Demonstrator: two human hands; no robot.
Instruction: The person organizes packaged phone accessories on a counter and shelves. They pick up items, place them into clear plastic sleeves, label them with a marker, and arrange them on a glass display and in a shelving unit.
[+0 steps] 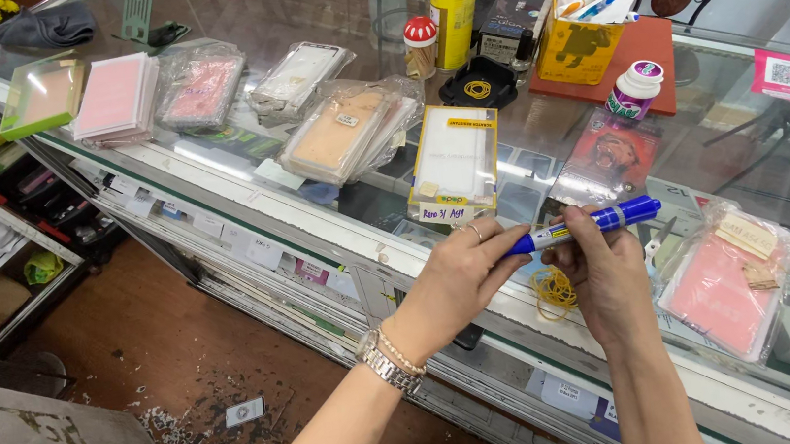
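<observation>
A blue marker pen is held level above the near edge of the glass counter — both hands closed on it. The left hand is pinched around the cap end; the right hand is wrapped around the barrel. Yellow rubber bands lie just beneath the hands. A yellow-framed flat pack rests behind — bagged pink cases to the right.

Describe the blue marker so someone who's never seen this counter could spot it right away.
Find the long glass counter covered with bagged phone cases. Near its front edge, two hands meet: the left hand and right hand hold the marker level between them. It is the only thick blue pen with a white label band.
</observation>
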